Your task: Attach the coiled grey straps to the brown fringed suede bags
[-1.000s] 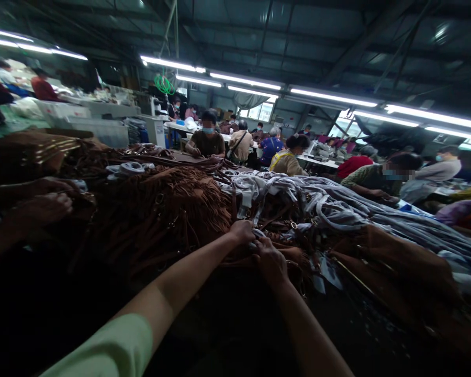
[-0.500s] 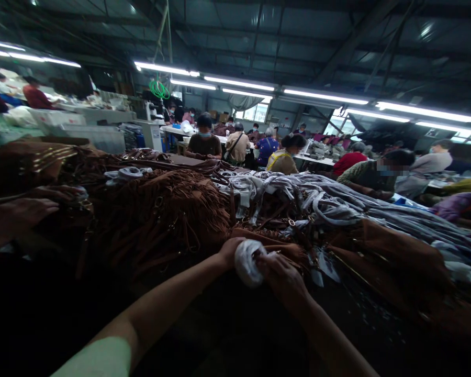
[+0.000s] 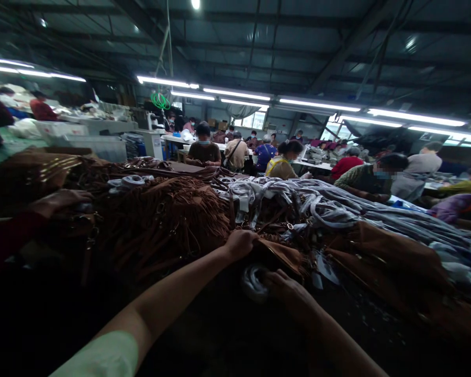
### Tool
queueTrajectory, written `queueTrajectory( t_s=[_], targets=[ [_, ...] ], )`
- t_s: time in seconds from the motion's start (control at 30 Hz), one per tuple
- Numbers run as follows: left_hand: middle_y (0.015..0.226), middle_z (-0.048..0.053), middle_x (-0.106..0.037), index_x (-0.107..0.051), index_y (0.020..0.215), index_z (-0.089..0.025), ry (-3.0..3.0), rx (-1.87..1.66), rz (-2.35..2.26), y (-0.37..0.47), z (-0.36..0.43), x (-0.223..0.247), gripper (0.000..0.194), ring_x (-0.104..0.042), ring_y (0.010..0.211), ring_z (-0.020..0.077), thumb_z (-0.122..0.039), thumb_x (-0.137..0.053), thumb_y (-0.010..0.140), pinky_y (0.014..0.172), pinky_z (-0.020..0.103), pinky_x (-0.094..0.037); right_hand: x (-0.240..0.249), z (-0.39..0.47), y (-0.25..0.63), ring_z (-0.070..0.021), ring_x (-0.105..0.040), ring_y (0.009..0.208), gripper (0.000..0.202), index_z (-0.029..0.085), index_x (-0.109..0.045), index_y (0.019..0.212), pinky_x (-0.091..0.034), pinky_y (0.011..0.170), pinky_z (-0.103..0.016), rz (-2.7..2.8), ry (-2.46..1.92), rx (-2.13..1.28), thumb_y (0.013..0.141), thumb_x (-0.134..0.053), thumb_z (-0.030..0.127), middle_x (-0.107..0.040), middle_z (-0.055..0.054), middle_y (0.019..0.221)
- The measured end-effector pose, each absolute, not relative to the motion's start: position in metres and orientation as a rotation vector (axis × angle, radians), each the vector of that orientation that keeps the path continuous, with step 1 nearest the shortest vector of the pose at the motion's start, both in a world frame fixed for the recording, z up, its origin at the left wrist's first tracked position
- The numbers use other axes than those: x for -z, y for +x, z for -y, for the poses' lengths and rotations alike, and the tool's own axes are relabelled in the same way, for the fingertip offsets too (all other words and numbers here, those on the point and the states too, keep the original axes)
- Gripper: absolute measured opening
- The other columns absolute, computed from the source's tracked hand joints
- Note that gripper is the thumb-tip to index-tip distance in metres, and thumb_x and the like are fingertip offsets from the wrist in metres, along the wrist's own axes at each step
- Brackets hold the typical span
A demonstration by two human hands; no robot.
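My left hand (image 3: pixel 240 244) is closed on the upper edge of a brown bag (image 3: pixel 284 255), whose opening shows a gold-coloured line along it. Lower and to the right, my right hand (image 3: pixel 288 293) grips a coil of strap wrapped in whitish plastic (image 3: pixel 254 283). The coil hangs just in front of the bag, apart from my left hand. Brown fringed bags (image 3: pixel 180 209) with metal rings and clips lie heaped to the left of my hands. Beyond them runs a pile of long straps in whitish wrapping (image 3: pixel 337 204). The area below my hands is too dark to make out.
At the left, another person's hand (image 3: pixel 65 199) rests on the bag pile. A second wrapped coil (image 3: pixel 130 181) lies on the heap. More brown bags (image 3: pixel 400 256) are piled at the right. Several people sit at tables beyond, and plastic bins (image 3: pixel 96 148) stand at the back left.
The wrapped coil has moved down, away from my left hand, and stays in my right hand. My left hand now holds the bag's edge. The other person's hand has shifted right.
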State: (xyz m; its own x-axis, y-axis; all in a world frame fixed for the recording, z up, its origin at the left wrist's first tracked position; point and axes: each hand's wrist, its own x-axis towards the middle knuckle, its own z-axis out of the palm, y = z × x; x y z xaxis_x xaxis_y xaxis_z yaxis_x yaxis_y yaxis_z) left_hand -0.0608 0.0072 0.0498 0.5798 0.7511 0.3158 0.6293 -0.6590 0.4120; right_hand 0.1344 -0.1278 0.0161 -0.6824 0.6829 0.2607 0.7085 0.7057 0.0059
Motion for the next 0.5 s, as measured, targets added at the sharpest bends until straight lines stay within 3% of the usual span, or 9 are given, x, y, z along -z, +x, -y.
queueTrajectory(
  t_s=[0.2,0.37,0.5],
  targets=[
    [0.105,0.006,-0.068,-0.068,0.112,-0.027,2.67,-0.74,-0.926,-0.069,0.005,-0.046,0.031,-0.06,0.101,0.0211,-0.029,-0.048,0.089,0.092,0.03,-0.041,0.014,0.097,0.127,-0.0272,-0.061,0.089,0.039,0.012,-0.067,0.096,-0.052,0.075,-0.04,2.138,-1.721,0.584,0.078,-0.036,-0.002,-0.064,-0.019,0.103],
    [0.095,0.004,-0.069,-0.07,0.099,-0.022,2.478,-0.625,-0.925,-0.106,-0.001,-0.036,0.033,-0.062,0.088,0.0181,-0.045,-0.048,0.089,0.08,0.024,-0.043,0.044,0.083,0.122,-0.0208,-0.063,0.066,0.029,0.016,-0.067,0.073,-0.051,0.067,-0.031,2.131,-1.752,0.383,0.073,-0.042,0.001,-0.065,-0.01,0.066],
    [0.082,0.004,-0.066,-0.066,0.086,-0.017,2.284,-0.602,-1.243,-0.154,0.005,-0.026,0.048,-0.059,0.077,0.0164,-0.049,-0.031,0.094,0.07,0.024,-0.04,0.033,0.097,0.11,-0.0205,-0.062,0.068,0.029,0.015,-0.067,0.075,-0.047,0.063,-0.029,2.081,-1.796,0.383,0.079,-0.04,0.004,-0.066,-0.012,0.072]
  ],
)
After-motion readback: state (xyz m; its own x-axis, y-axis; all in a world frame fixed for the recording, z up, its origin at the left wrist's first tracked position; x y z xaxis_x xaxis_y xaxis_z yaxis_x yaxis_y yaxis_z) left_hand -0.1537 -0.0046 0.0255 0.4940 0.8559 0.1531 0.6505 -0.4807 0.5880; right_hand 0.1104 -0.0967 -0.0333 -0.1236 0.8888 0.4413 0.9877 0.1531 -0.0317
